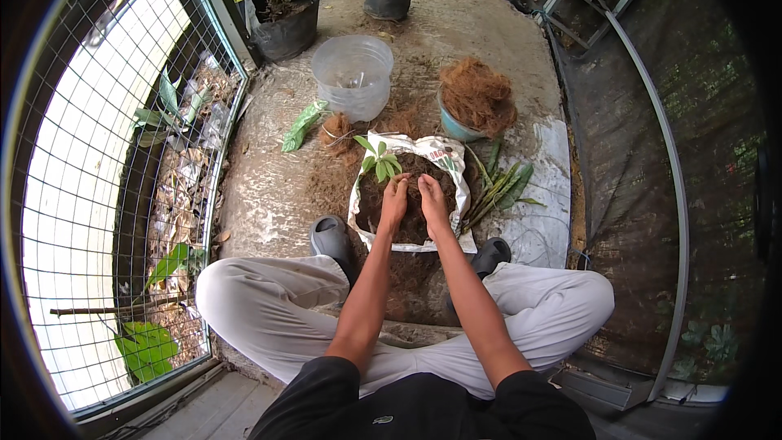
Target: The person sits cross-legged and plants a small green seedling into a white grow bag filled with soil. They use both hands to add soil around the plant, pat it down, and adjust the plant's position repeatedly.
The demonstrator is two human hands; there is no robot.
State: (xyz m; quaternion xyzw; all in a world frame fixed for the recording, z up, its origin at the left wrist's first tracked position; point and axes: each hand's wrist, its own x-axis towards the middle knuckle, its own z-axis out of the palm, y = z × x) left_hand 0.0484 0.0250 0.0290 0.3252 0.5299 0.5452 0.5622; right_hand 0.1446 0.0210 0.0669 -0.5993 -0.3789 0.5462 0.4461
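Note:
Between my feet lies a white sack with its mouth rolled open, holding dark soil. Both hands reach into the opening. My left hand is closed, with curled fingers, right beside a small green-leaved seedling; whether it grips the stem is hidden. A hand's width away, my right hand has its fingers bent inward over the soil. What lies in its fingers, if anything, cannot be made out. Soil is scattered around the sack.
Beyond the sack stand a clear plastic tub, a ball of brown fibre and a teal pot heaped with coconut fibre. Cut leaves lie at right. Wire mesh bounds the left, dark netting the right.

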